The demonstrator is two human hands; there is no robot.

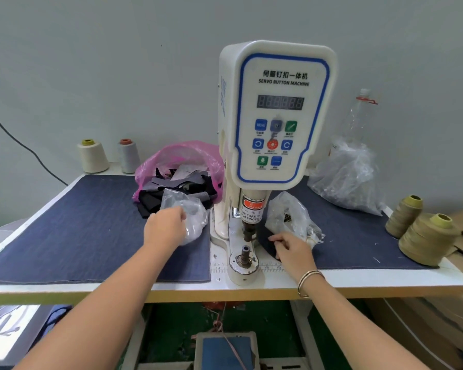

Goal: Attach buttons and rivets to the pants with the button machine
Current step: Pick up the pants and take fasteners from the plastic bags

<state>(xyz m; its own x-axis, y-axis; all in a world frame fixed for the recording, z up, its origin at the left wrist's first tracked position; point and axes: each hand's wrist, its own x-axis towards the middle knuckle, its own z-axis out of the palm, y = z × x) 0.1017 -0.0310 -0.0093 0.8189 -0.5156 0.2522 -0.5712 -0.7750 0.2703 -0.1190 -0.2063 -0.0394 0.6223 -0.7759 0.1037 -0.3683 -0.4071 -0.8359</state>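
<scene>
Here my left hand (164, 226) reaches into a clear bag (190, 217), grip hidden, while my right hand (292, 249) pinches dark fabric (266, 243) beside the button machine (275, 113).

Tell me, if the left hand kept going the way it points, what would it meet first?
The left hand already reaches into the clear bag; beyond that, probably the machine column, though depth is unclear.

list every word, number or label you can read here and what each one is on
"伺服钉扣一体机" on the button machine's control panel, top line.
"SERVO BUTTON MACHINE" just below it.
"MENU" on the blue button; the captions under the other buttons are too small to read.
Digital display: digits unclear.
"WARNING" on the red sticker, blurred.
"TAKE CARE OF YOUR FINGER" below it, partly cut off.
Ruler strip: numbers too small.
</scene>
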